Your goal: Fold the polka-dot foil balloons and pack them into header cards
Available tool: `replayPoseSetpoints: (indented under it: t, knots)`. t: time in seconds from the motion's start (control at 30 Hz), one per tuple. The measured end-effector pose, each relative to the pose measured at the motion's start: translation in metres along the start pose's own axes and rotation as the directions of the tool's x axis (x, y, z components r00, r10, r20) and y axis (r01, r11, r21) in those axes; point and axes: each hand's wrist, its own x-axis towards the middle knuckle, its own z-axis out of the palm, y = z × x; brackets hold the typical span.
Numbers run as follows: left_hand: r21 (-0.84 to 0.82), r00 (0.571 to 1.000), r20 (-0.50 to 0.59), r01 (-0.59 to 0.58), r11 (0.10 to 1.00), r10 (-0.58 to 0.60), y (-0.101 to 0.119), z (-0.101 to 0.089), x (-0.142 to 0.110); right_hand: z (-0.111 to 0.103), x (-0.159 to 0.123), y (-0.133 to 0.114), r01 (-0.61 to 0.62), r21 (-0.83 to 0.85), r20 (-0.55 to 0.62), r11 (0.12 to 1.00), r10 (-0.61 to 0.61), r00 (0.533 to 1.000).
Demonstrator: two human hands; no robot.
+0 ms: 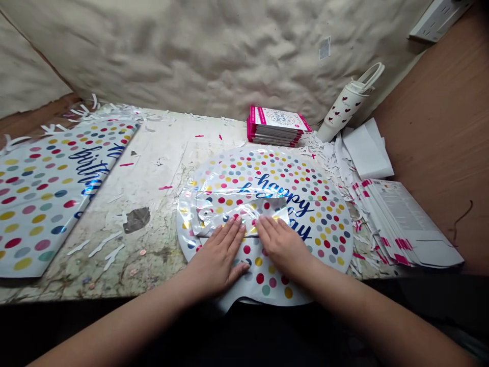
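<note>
A flat round foil balloon (305, 204) with coloured dots and blue "happy birthday" lettering lies on the worn table in front of me. A folded foil balloon piece (237, 204) rests on top of it, near its middle left. My left hand (219, 257) lies flat with fingers stretched out, its fingertips pressing the folded piece's lower edge. My right hand (282, 247) lies flat beside it, fingers extended onto the same fold. Neither hand grips anything.
More dotted foil balloons (42, 193) lie flat at the left. A pink-edged stack of cards (277, 126) stands at the back. A white heart-print bottle (346, 109) leans behind it. Flat white packaging sleeves (401, 219) are fanned at the right. Paper scraps litter the table (153, 168).
</note>
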Motion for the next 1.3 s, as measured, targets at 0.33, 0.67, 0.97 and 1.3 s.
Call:
replayPoseSetpoints:
  t: [0.33,0.67,0.97,1.3]
  knots:
    - [0.024,0.979,0.099,0.176,0.984,-0.178,0.012,-0.017,0.021,-0.030,-0.024,-0.018,0.291,0.055,-0.498,0.955,-0.227,0.837]
    - [-0.083,0.984,0.080,-0.155,0.984,0.162,-0.008,-0.009,0.006,0.007,-0.041,0.019,0.014,0.399,-0.235,0.917,0.088,0.968]
    - [-0.339,0.987,-0.130,-0.135,0.931,0.096,-0.017,-0.016,-0.010,-0.008,-0.019,0.027,-0.158,0.714,0.216,0.682,0.000,0.976]
    - [-0.639,0.675,0.604,0.728,0.250,-0.424,-0.040,-0.041,0.071,-0.009,0.039,0.040,-0.667,0.504,0.276,0.549,0.629,0.727]
